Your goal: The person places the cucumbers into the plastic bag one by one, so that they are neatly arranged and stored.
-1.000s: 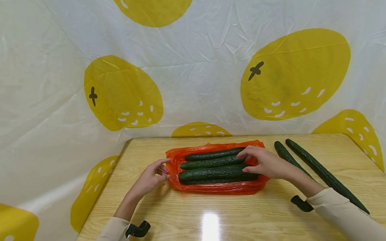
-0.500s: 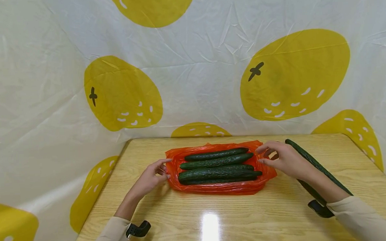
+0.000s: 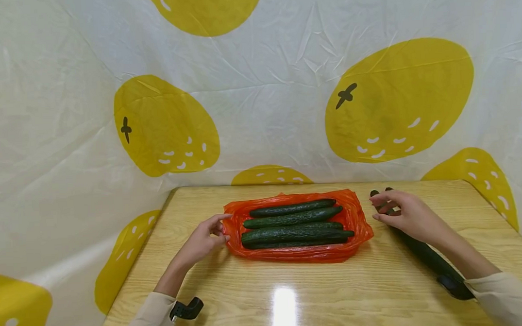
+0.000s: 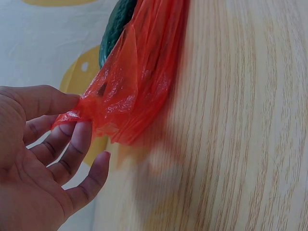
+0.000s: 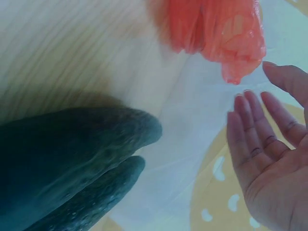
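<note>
A red plastic bag (image 3: 291,255) lies spread on the table with several dark green cucumbers (image 3: 296,234) side by side inside it. My left hand (image 3: 203,241) pinches the left edge of the bag, and in the left wrist view the film (image 4: 130,86) is drawn taut from thumb and fingers. To the right of the bag, my right hand (image 3: 410,219) hovers over two loose cucumbers, fingers apart and holding nothing. The right wrist view shows both loose cucumbers (image 5: 72,144) end-on, apart from the hand (image 5: 269,154). My right forearm partly hides them in the head view.
The pale wooden table (image 3: 232,295) runs up to a white cloth (image 3: 267,109) printed with yellow fruit shapes, which hangs behind and at both sides. Each wrist carries a black device (image 3: 186,309).
My right hand has moved from above the bagged cucumbers rightward, past the bag's edge, to the loose cucumbers. My left hand has stayed at the bag's left edge.
</note>
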Available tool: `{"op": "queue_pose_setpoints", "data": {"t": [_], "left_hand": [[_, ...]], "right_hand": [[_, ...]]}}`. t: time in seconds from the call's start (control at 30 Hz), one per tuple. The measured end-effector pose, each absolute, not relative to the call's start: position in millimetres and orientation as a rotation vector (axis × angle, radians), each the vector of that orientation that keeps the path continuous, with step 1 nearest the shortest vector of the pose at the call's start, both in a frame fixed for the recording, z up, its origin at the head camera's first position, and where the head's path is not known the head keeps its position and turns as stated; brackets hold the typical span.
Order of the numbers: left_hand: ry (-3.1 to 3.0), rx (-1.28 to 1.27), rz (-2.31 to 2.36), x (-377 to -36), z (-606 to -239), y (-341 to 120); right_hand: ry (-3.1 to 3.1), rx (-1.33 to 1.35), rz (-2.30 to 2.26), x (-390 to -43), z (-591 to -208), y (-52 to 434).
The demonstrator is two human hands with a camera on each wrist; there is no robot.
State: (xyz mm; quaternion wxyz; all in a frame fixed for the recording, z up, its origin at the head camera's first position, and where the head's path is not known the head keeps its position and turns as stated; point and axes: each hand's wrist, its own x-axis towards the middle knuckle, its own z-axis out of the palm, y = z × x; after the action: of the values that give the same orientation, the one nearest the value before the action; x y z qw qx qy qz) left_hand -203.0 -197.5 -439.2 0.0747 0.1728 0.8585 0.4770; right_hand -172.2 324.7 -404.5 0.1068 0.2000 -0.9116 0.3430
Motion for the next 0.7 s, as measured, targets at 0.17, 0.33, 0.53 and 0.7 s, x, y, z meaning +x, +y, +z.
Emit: {"op": "queue_pose_setpoints", "data": {"t": [0.17,0.33,0.53,0.7], "left_hand": [[2.577,0.513,1.43,-203.5,-439.5,-198.1],[2.561,0.509,1.445,-203.0,-439.3,-198.5],[2.545,0.513,1.466,-202.0,-440.2,-199.6],[2.545,0.517,1.47,-202.0,-441.1,-200.8]], "right_hand": [[-2.767,0.511,0.933,-169.8,-409.0,336.6],[-2.807,0.464,0.885,-169.3,-413.7,344.5],[-2.871,0.44,0.87,-165.6,-415.9,351.3],[-2.916,0.449,0.86,-164.6,-420.6,357.7]]}}
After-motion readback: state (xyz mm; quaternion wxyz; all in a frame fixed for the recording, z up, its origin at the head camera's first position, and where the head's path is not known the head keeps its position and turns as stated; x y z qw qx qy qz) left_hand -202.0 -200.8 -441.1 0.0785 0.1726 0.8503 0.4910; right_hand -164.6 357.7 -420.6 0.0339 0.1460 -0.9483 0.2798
